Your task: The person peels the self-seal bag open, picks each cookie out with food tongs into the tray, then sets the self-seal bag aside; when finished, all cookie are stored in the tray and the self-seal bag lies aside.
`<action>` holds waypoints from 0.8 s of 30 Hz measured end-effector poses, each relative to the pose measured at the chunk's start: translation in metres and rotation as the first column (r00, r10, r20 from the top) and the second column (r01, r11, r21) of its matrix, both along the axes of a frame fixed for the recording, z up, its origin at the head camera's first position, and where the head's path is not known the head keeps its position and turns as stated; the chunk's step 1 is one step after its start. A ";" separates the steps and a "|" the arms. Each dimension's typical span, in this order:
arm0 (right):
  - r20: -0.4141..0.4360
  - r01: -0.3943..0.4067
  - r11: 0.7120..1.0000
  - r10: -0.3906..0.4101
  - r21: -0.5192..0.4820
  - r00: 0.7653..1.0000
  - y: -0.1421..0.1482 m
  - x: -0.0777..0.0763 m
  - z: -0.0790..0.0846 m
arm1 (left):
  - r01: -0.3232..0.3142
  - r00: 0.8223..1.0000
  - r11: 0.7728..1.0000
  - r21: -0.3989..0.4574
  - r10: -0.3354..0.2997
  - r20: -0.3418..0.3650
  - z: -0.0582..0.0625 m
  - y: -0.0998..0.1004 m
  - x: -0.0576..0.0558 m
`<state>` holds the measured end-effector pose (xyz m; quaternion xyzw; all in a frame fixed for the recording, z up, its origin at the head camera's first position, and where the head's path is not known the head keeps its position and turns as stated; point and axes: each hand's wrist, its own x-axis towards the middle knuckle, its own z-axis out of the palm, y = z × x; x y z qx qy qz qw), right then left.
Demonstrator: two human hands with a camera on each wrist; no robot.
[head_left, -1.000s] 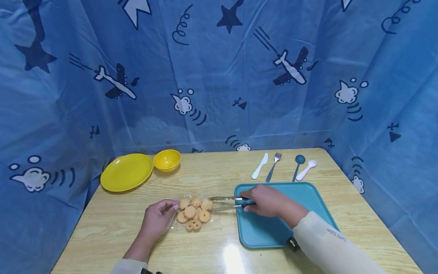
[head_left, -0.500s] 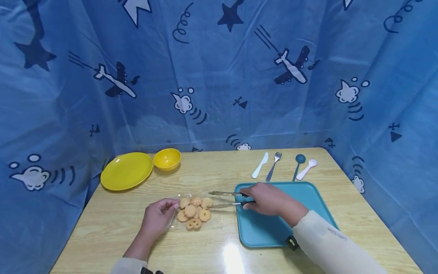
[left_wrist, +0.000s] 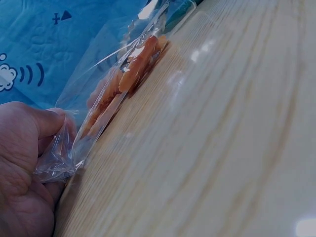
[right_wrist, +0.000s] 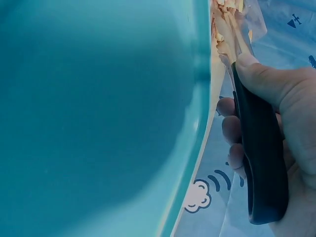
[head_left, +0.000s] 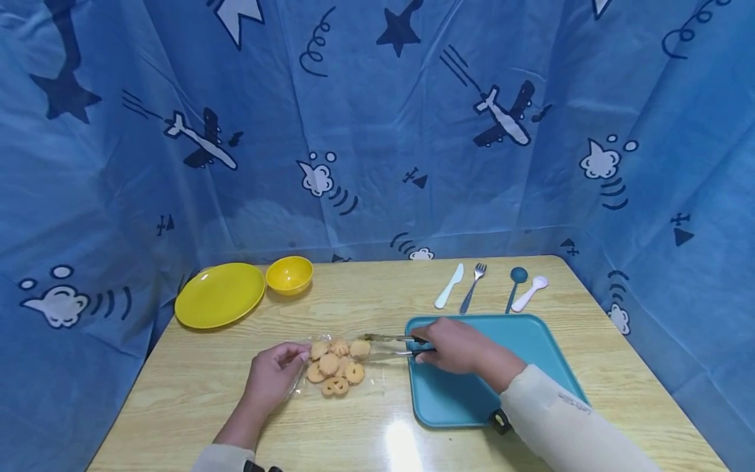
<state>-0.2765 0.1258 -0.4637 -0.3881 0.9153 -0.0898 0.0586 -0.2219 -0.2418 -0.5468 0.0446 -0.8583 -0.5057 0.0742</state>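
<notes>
- Left of centre in the head view, a clear bag (left_wrist: 59,158) of biscuits (head_left: 328,364) lay flat on the wooden table (head_left: 330,439), its loose plastic spreading to the right of the pile.
- The left hand (head_left: 274,373) pinched the bag at its left end; the left wrist view showed the thumb pressed down on bunched film, with no gap left between.
- The right hand (head_left: 457,344), over the left edge of the blue tray (head_left: 460,406), had its fingers curled round the black handles of the tongs (head_left: 386,337), thumb lying along the top.
- The tongs pointed left with their arms parted, one above and one below the upper right biscuit in the head view; whether the tips touched it could not be told.
- The step in hand looked like picking a biscuit out with the tongs while the other hand steadied the bag.
- The next move probably called for a gentle squeeze, since the biscuits looked crumbly, then a level draw to the right, clear of the film, perhaps to the tray.
</notes>
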 end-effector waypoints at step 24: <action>0.008 0.247 0.967 -0.247 -0.053 0.969 0.109 0.031 0.000 | 0.011 1.000 1.000 -0.004 -0.010 0.017 0.002 0.000 0.000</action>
